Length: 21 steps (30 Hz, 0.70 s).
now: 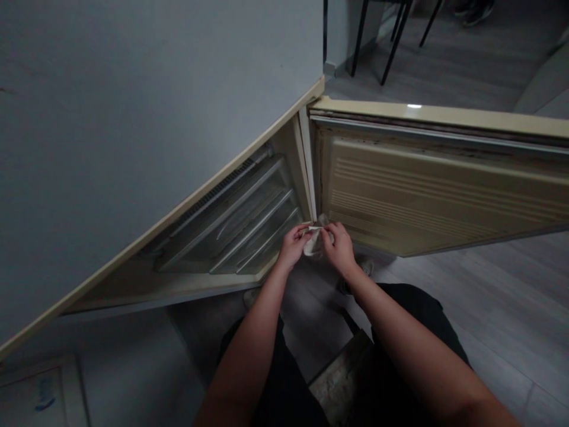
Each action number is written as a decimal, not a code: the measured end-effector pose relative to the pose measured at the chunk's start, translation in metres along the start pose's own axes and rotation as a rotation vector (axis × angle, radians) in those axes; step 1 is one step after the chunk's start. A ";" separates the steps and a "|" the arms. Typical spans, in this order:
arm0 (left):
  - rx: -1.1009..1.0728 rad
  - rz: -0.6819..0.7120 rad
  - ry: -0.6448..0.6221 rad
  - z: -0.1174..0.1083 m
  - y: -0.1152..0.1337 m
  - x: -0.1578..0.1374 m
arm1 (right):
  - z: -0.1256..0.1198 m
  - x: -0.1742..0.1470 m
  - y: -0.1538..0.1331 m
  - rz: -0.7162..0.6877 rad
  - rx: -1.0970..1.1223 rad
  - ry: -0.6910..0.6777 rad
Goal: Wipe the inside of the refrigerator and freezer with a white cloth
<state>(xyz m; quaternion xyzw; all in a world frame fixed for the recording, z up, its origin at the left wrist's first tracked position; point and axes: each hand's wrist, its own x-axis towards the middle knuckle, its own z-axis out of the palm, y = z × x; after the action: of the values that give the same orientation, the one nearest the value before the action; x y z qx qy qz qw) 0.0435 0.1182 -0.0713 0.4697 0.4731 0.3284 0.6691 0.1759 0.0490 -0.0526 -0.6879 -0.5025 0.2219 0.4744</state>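
Between my two hands is a crumpled whitish cloth or tissue (313, 243); which of the two it is I cannot tell. My left hand (293, 244) pinches its left side with the fingertips. On the other side, my right hand (338, 244) has thumb and fingers closed on it. Both hands are close to the lower hinge-side corner of an open fridge or freezer. Its cream door (422, 184) stands swung out to the right, with dark stains along the gasket (400, 131). Inside the compartment at left are translucent ribbed drawer fronts (249, 219).
A large pale appliance side or upper door (155, 89) fills the upper left. Dark chair legs (393, 44) and a person's shoes (475, 12) are at the back. Wood-look floor (498, 296) runs to the right. A patterned low seat (342, 379) shows between my legs.
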 end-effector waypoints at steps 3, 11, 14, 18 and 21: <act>-0.019 0.006 -0.087 -0.001 0.004 -0.010 | -0.006 0.003 -0.002 -0.008 0.004 -0.038; 0.163 0.029 -0.052 0.000 -0.007 -0.022 | -0.005 -0.004 -0.006 -0.101 -0.236 -0.158; 0.236 0.021 -0.059 0.003 -0.011 -0.023 | -0.001 -0.005 -0.006 -0.041 -0.193 -0.199; 0.368 0.092 0.054 -0.007 -0.008 -0.019 | -0.002 -0.002 -0.003 0.058 -0.094 -0.082; 0.469 0.178 0.085 -0.019 -0.001 -0.018 | -0.006 -0.010 -0.006 0.088 0.049 0.191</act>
<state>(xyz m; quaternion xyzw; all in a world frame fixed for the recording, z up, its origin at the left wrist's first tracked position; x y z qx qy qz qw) 0.0193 0.1080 -0.0684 0.6375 0.5209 0.2870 0.4898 0.1732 0.0378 -0.0462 -0.7157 -0.4186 0.1882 0.5265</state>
